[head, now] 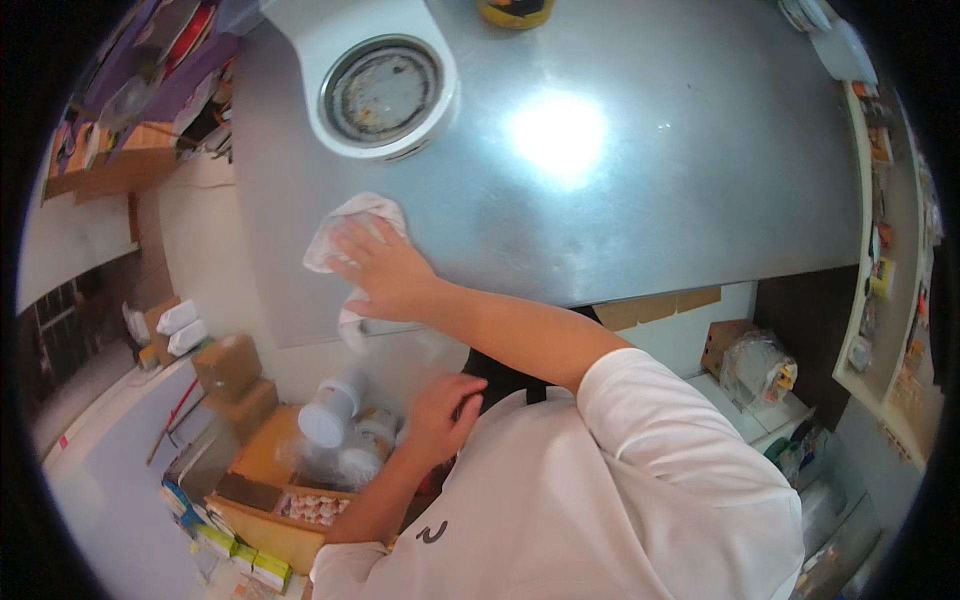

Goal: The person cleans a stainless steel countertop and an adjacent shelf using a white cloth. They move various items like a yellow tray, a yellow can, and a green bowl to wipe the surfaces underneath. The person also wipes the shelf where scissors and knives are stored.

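Observation:
My right hand (pixel 390 270) lies spread, palm down, on a crumpled pale cloth (pixel 330 240) near the left end of a stainless steel table (pixel 675 187). Part of the cloth hangs at the table's near edge. My left hand (pixel 442 420) is off the table, in front of my body, with its fingers partly curled and nothing visible in it. Beyond the cloth stands a white appliance (pixel 442 112) with a round metal pan (pixel 382 94) that shows dark stains.
A yellow container (pixel 517 15) stands at the table's far side. White tubs (pixel 326 416), cardboard boxes (pixel 225 364) and an open box of eggs (pixel 311 506) are below left. A shelf (pixel 855 300) with packages borders the right.

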A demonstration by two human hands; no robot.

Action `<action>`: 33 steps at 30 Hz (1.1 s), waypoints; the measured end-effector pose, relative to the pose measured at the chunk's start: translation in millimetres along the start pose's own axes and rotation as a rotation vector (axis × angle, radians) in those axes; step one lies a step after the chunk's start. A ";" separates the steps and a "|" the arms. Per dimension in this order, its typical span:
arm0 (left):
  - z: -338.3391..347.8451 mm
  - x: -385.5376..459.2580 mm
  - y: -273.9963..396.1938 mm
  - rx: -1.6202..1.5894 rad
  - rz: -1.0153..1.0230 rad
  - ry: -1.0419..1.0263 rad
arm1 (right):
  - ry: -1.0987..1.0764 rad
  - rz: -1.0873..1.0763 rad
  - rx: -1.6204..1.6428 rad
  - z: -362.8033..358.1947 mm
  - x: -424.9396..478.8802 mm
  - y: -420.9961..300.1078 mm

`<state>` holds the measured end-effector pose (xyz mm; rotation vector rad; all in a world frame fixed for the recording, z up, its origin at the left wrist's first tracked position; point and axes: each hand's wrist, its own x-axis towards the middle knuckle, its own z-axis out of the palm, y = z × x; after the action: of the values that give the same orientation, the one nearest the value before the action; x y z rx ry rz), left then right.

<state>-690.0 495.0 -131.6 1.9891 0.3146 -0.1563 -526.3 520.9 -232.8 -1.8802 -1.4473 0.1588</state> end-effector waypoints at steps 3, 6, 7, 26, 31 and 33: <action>25.0 -22.8 -21.4 0.007 -0.113 -0.027 | 0.007 0.127 -0.089 -42.9 -13.0 48.8; 52.2 -80.2 -59.1 0.073 -0.395 0.020 | 0.168 0.368 -0.394 -140.4 -66.6 124.0; 66.1 -100.1 -70.4 0.082 -0.458 0.046 | 0.171 0.412 -0.603 -173.1 -97.1 151.6; 223.1 -50.8 17.1 0.096 -0.760 -0.005 | 0.106 0.540 -0.579 -334.2 -116.8 330.7; 239.9 -34.4 16.4 0.202 -0.812 -0.056 | -0.029 0.069 -0.392 -284.3 -6.8 332.2; 247.1 -33.4 18.9 0.235 -0.842 -0.084 | 0.041 0.027 -0.377 -300.3 17.8 370.4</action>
<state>-708.9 259.0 -212.0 1.9519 1.1061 -0.8352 -76.4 362.1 -240.7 -2.1888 -1.5029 -0.1503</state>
